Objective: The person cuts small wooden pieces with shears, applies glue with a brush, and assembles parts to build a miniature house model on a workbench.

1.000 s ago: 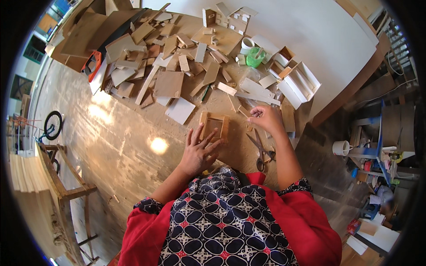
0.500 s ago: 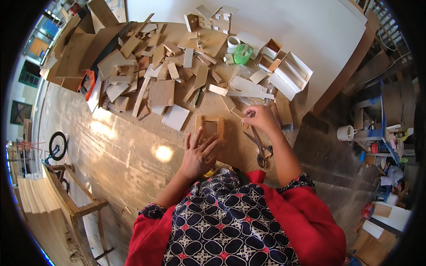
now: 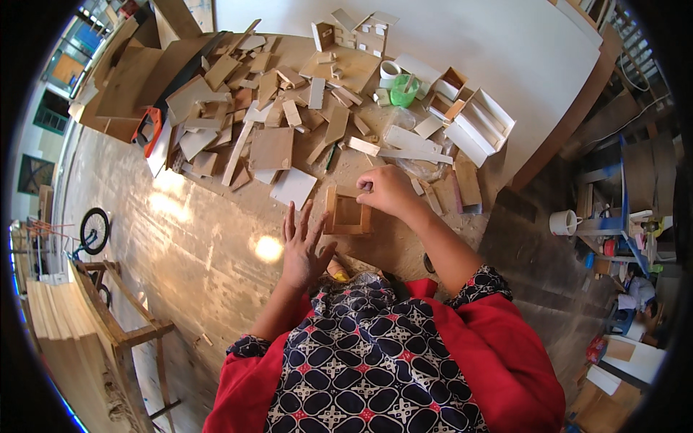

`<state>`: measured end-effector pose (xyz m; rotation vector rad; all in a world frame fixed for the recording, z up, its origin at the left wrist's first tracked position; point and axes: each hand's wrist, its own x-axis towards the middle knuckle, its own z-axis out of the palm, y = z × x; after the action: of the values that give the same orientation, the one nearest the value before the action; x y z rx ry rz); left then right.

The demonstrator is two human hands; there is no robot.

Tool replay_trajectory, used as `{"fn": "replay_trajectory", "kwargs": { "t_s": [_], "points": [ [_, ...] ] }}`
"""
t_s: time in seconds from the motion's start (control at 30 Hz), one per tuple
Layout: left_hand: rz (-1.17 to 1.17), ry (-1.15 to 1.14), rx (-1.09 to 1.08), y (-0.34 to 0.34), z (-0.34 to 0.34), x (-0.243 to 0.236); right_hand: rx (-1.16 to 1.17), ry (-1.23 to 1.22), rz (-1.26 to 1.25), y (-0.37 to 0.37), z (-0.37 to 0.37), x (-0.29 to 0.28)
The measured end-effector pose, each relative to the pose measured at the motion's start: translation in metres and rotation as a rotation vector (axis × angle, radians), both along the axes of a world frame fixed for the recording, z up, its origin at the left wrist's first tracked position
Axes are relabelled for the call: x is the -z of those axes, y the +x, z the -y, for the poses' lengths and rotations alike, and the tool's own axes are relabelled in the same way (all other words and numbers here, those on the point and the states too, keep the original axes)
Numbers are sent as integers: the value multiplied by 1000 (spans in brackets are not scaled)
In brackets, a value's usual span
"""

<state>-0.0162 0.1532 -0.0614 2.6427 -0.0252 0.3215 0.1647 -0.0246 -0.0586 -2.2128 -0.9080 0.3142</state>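
Note:
A small open wooden frame [image 3: 348,229] lies flat on the dusty work surface in front of me. My left hand [image 3: 303,249] is open beside its left side, fingers spread, holding nothing. Over the frame's upper right corner hovers my right hand [image 3: 386,189], thumb and fingers pinched together. Whatever it may hold is too small to make out. My right forearm covers most of a pair of scissors, leaving only a bit of the dark handle [image 3: 429,263] showing.
Beyond my hands spreads a pile of wood offcuts [image 3: 271,148]. A green cup [image 3: 404,90], a white compartment box [image 3: 480,123] and a small model house [image 3: 354,36] stand farther back. At left lies an orange-handled saw [image 3: 148,132]; a wooden stand [image 3: 144,335] is lower left.
My right hand has moved left from beside the scissors to above the frame, still pinched. My left hand has come off the frame and shifted left. The forearm now covers the scissors.

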Motion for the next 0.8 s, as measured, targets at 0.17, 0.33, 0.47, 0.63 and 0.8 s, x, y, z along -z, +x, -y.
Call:
{"fn": "replay_trajectory", "kwargs": {
  "t_s": [0.17, 0.33, 0.47, 0.63, 0.8],
  "points": [
    [6, -2, -60, -11, -12, 7, -11, -49, 67, -5, -9, -6],
    [-10, -21, -97, -19, -19, 10, -9, -69, 80, -3, -8, -3],
    [-30, -14, -104, -22, -21, 12, -1, -53, 29, -2, -6, 0],
    [-43, -27, -105, -26, -24, 12, 108, 36, -54, 5, 2, -8],
    [-51, -37, -101, -28, -26, 13, 107, -6, -42, 8, 10, -10]
  ]
}}
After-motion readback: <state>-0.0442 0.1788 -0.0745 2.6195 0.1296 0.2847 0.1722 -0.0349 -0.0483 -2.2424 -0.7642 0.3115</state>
